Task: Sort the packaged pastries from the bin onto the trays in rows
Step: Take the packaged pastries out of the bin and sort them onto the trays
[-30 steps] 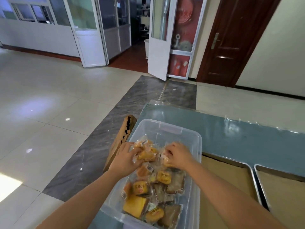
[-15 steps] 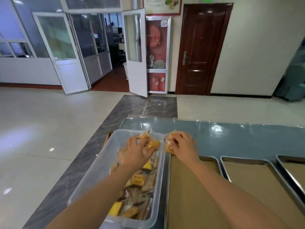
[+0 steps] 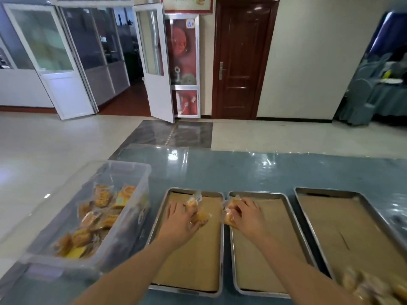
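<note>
Three paper-lined trays (image 3: pixel 224 238) beside bin (image 3: pixel 123 219), pastries (image 3: pixel 374 287) bottom-right.

Two bare forearms enter from the lower edge and narrow toward the wrists. No sleeve, cuff, glove, watch, ring or bracelet shows on either arm. The left hand (image 3: pixel 179 224) shows its back, with the knuckles forming a low ridge and the fingers partly hidden. The right hand (image 3: pixel 247 217) likewise shows its back, its knuckles rounded. Fingernails are too small and blurred to describe. Nothing more of the person appears.
</note>
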